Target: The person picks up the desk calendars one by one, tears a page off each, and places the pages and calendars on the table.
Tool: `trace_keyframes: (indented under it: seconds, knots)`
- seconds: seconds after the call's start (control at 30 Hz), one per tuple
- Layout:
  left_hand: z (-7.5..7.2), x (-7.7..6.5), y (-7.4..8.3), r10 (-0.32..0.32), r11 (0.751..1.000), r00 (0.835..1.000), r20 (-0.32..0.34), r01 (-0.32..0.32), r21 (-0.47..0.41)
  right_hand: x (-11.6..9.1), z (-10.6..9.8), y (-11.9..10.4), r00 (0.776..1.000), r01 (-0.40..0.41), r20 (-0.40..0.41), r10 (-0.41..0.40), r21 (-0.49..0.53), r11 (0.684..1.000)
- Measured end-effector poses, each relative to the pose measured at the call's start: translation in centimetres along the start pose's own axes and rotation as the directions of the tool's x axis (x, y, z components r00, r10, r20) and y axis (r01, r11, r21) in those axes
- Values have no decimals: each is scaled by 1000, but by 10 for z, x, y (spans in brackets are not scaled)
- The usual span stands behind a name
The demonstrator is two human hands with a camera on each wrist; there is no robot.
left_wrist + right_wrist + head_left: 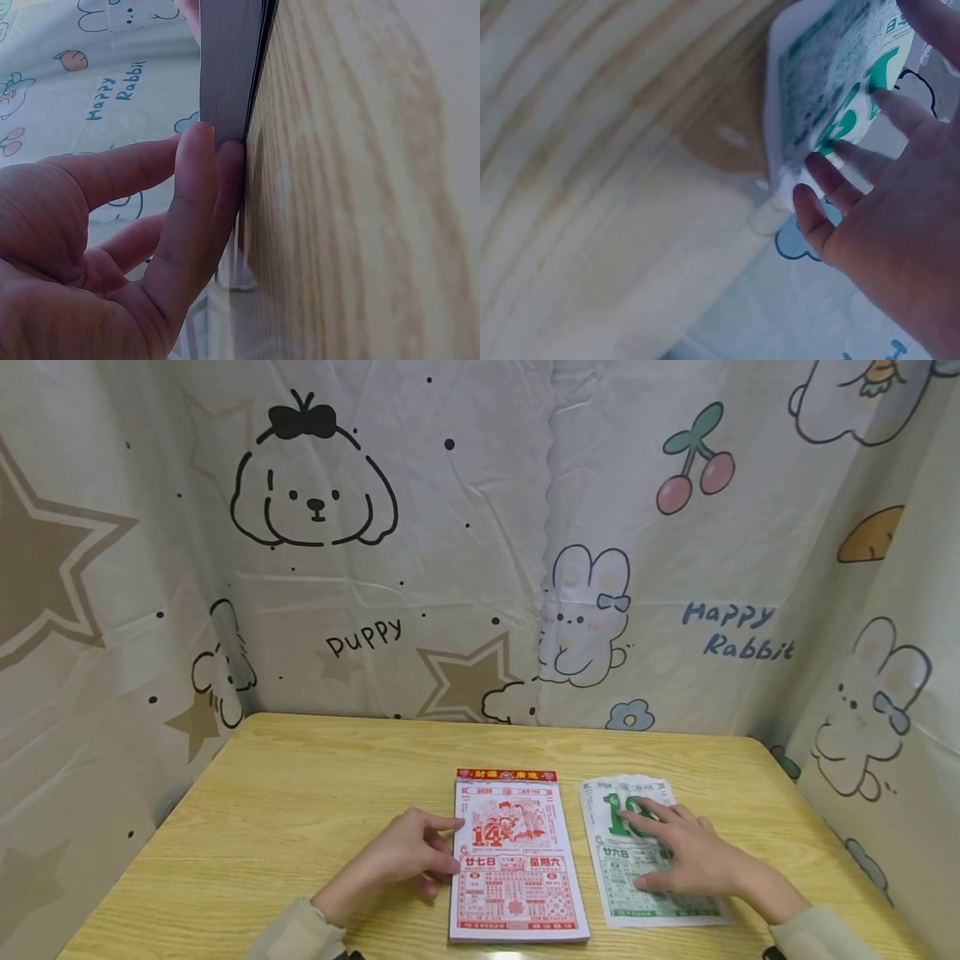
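Observation:
A thick tear-off calendar (517, 885) lies face up on the table, its top page printed in red with a large 14 under a red header strip. My left hand (405, 853) touches its left side, fingertips against the pad's page edges (223, 75) low by the tabletop in the left wrist view. To the right lies a loose calendar page (637, 906) printed in green, ragged along its top edge. My right hand (693, 853) rests on it with fingers spread, covering part of its large number. In the right wrist view the fingertips press on the green print.
The yellow wood-grain table (300, 785) extends around both papers. A pale curtain (465, 568) with cartoon puppies, rabbits and stars hangs behind the table and along both sides.

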State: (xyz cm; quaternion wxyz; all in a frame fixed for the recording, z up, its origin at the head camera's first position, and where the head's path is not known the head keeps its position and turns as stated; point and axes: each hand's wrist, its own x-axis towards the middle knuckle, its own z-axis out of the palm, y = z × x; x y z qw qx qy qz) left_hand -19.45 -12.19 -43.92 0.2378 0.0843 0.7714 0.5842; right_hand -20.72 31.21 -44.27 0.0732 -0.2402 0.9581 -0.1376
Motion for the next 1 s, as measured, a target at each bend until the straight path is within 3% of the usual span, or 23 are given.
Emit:
trace_keyframes:
  seconds: [0.27, 0.73, 1.0]
  knots:
    - [0, 1, 1, 5, 1000, 1000, 5, -5, 12, 5, 2, 4, 1000, 9, 27, -12, 87, 996]
    - [-2, 0, 0, -1, 1000, 1000, 15, 1, 5, 20, -5, 6, 997, 4, 80, -9, 63, 998]
    - [-2, 1, -1, -11, 1000, 1000, 21, 11, -2, 17, -7, 5, 1000, -8, 9, 7, 66, 998]
